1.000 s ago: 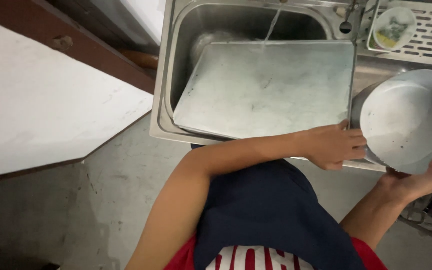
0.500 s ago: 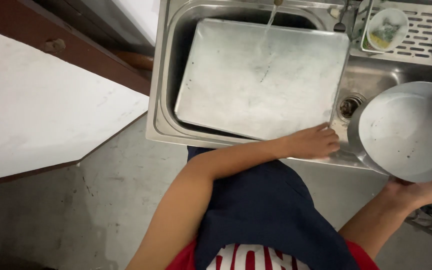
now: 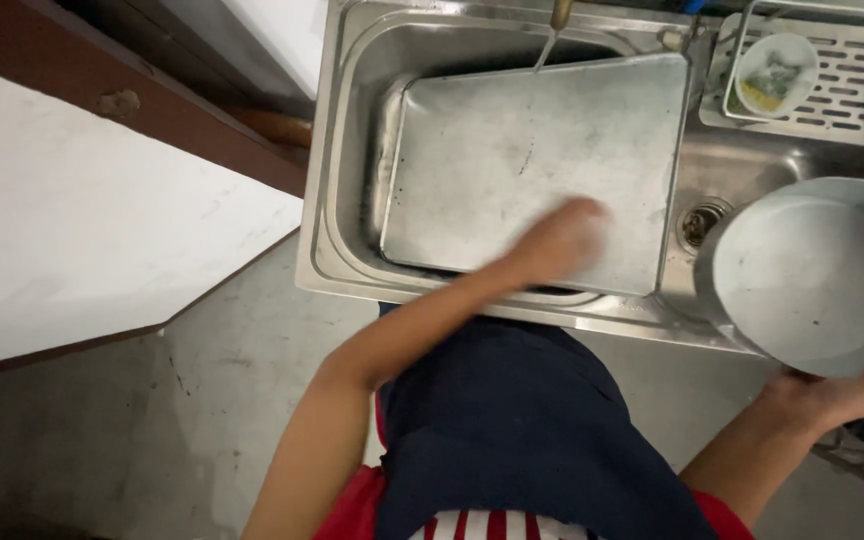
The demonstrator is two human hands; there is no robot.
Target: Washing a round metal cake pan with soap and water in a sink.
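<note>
Since the earlier frames, the left hand [image 3: 562, 240] had left the near rim of the sink [image 3: 352, 150] beside the round pan and moved out over the flat steel tray [image 3: 532, 140], where it appeared blurred with motion above the tray's near right portion. Whether its grip was spread or curled could not be told, nor whether the palm touched the metal; nothing was seen held in it. The tray lay tilted across the left basin, its far edge under a thin stream of water from the tap [image 3: 559, 12]. The right hand [image 3: 837, 392] kept its grip closed on the near rim of the round metal pan [image 3: 812, 270], which stood tipped over the right basin, just beside the drain [image 3: 702, 220]. A small white bowl [image 3: 774, 72] sat in the rack [image 3: 842, 90] at the sink's far right corner. By this reading, attention had passed from the pan to the tray.
</note>
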